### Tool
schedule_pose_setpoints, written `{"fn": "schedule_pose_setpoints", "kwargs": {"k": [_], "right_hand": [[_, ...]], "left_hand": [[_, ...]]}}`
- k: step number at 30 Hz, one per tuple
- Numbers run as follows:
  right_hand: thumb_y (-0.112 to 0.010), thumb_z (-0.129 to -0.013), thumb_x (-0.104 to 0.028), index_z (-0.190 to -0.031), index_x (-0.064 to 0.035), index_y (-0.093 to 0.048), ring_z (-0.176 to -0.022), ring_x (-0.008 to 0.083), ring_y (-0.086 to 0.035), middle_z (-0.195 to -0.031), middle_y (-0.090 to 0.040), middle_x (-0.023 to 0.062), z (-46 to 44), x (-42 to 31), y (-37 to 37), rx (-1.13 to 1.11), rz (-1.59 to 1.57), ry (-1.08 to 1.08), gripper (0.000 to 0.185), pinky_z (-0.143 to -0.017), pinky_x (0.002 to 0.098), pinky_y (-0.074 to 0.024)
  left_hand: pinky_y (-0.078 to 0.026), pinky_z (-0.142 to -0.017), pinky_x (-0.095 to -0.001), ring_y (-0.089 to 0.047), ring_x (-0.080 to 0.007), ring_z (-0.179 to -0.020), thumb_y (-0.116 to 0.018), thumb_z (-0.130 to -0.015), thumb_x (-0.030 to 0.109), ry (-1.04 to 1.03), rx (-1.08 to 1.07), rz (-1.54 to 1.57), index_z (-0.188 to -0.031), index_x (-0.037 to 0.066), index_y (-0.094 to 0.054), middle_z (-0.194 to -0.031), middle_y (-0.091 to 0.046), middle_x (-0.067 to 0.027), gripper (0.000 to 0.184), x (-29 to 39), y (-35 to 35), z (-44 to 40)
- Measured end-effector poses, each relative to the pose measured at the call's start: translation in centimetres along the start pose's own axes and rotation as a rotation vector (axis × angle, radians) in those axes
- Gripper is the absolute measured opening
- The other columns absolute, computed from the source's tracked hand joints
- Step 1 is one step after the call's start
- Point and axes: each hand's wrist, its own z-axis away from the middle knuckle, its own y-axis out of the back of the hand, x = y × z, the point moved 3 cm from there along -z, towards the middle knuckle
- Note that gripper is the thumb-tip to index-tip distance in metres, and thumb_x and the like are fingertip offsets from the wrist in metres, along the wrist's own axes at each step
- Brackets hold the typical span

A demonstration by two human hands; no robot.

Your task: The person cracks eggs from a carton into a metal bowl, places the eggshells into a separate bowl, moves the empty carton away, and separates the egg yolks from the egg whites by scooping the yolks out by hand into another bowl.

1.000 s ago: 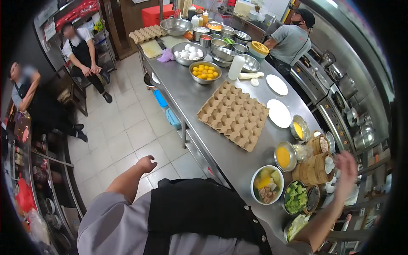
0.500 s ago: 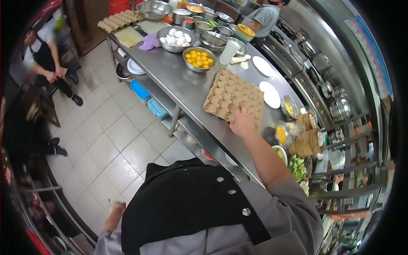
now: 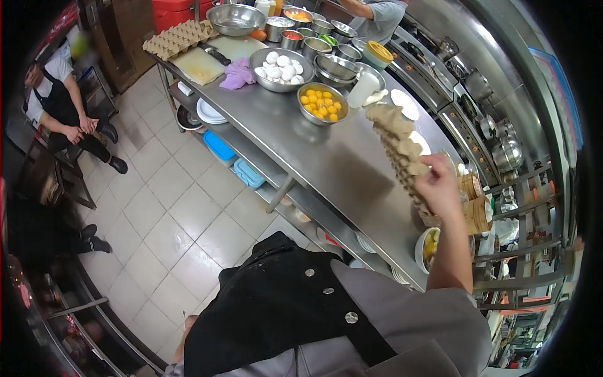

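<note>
My right hand [image 3: 438, 188] is closed on the edge of a brown cardboard egg tray [image 3: 402, 151]. The tray is tipped up nearly on its side, lifted off the steel table [image 3: 326, 157], with its shadow beneath. Beyond it stands a steel bowl of egg yolks [image 3: 321, 104], and beside that a bigger bowl of whole white eggs [image 3: 281, 69]. Only a sliver of my left hand or wrist [image 3: 187, 327] shows low beside the black apron; its fingers are hidden.
Purple cloth [image 3: 237, 74], a knife [image 3: 215, 54] and more egg trays [image 3: 179, 38] lie at the far left end. White plates [image 3: 405, 104] and bamboo steamers [image 3: 478, 215] line the far side. One person [image 3: 66, 103] sits at left; another [image 3: 380, 17] stands behind the table.
My right hand has lifted the egg tray off the table and moved it right, turning it from flat to nearly on edge. My view has shifted. The left arm shows less.
</note>
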Motion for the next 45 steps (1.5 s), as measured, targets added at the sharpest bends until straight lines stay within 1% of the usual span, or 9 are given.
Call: {"fn": "schedule_pose_setpoints", "kwargs": {"k": [5,9,13,15,23,28,30,37,45], "right_hand": [[-0.066,-0.078,0.005,-0.119,-0.0035,-0.065,-0.105,0.0122,-0.055,-0.125,-0.059,0.0026,-4.3,-4.9,5.0,0.132,-0.094,0.032,0.043,-0.088,0.0245,-0.0426],[-0.065,-0.078,0.009,-0.122,-0.0005,-0.063,-0.123,0.0216,-0.055,-0.132,-0.056,0.0119,-10.4,-7.3,4.6,0.235,-0.215,0.328,0.046,-0.103,0.0305,-0.0424],[-0.071,-0.074,0.009,-0.123,-0.0002,-0.062,-0.121,0.0271,-0.057,-0.132,-0.056,0.0158,-19.4,-10.7,-0.9,0.278,-0.088,0.599,0.051,-0.104,0.0372,-0.0444],[-0.073,-0.073,0.011,-0.122,-0.0021,-0.066,-0.118,0.0283,-0.057,-0.128,-0.057,0.014,-23.2,-13.9,-4.7,0.251,-0.177,0.717,0.051,-0.099,0.0378,-0.0473],[-0.078,-0.071,-0.01,-0.105,-0.0165,-0.073,-0.098,0.0216,-0.062,-0.112,-0.061,0.0036,-31.4,-29.3,-23.5,0.049,-0.099,1.135,0.035,-0.088,0.0413,-0.0429],[-0.078,-0.074,-0.013,-0.112,-0.0184,-0.073,-0.105,0.0257,-0.061,-0.117,-0.061,0.0055,-35.3,-35.2,-37.6,-0.05,-0.142,1.268,0.038,-0.099,0.0456,-0.0427],[-0.078,-0.075,-0.014,-0.115,-0.0186,-0.072,-0.11,0.0268,-0.06,-0.121,-0.06,0.0065,-37.0,-36.8,-40.3,-0.112,-0.146,1.185,0.04,-0.103,0.0482,-0.0416],[-0.078,-0.077,-0.027,-0.131,-0.0156,-0.063,-0.124,0.0325,-0.056,-0.13,-0.06,0.0127,-48.3,-34.9,-43.4,-0.081,0.023,0.623,0.056,-0.107,0.0537,-0.0394],[-0.069,-0.086,-0.017,-0.104,-0.0113,-0.072,-0.101,0.0324,-0.066,-0.097,-0.07,0.009,-54.2,-26.6,-46.3,-0.13,0.443,0.263,0.02,-0.096,0.0486,-0.0443]], "left_hand": [[-0.053,-0.1,-0.0447,-0.067,-0.0422,-0.114,-0.06,-0.092,0.048,-0.369,0.218,-0.338,-0.121,0.005,-0.072,-0.118,-0.071,-0.026,0.053,4.9,8.9,-6.0],[-0.052,-0.101,-0.044,-0.067,-0.0412,-0.115,-0.068,-0.09,0.038,-0.071,0.447,0.485,-0.123,0.001,-0.069,-0.118,-0.071,-0.0286,0.049,12.1,22.4,-1.1],[-0.057,-0.089,-0.0399,-0.073,-0.0311,-0.099,-0.065,-0.095,0.036,-0.216,0.584,0.526,-0.128,0.001,-0.064,-0.106,-0.075,-0.021,0.048,17.8,35.4,1.9],[-0.056,-0.083,-0.0354,-0.071,-0.0214,-0.092,-0.06,-0.102,0.033,-0.444,0.595,1.035,-0.132,0.002,-0.062,-0.106,-0.074,-0.0127,0.043,21.6,43.4,4.2],[-0.05,-0.099,-0.0404,-0.064,-0.0209,-0.116,-0.04,-0.103,0.068,-1.401,0.261,1.541,-0.159,0.009,-0.029,-0.137,-0.063,-0.0105,0.082,31.9,67.7,17.0],[-0.047,-0.107,-0.0419,-0.062,-0.0254,-0.123,-0.061,-0.101,0.045,-1.152,0.278,1.792,-0.146,0.003,-0.048,-0.137,-0.063,-0.012,0.063,30.4,76.7,12.2],[-0.05,-0.102,-0.0387,-0.064,-0.0224,-0.116,-0.067,-0.097,0.02,-1.044,0.287,1.828,-0.133,-0.001,-0.056,-0.127,-0.066,-0.012,0.044,28.7,79.2,8.1],[-0.054,-0.098,-0.0444,-0.065,-0.0272,-0.114,-0.057,-0.099,0.017,-1.061,0.468,1.757,-0.135,0.001,-0.053,-0.125,-0.064,-0.0111,0.04,23.9,91.4,-1.5],[-0.048,-0.106,-0.041,-0.062,-0.0272,-0.121,-0.063,-0.097,0.019,-1.032,0.318,1.77,-0.136,-0.008,-0.05,-0.133,-0.062,-0.0157,0.049,28.7,100.5,-5.1]]}}
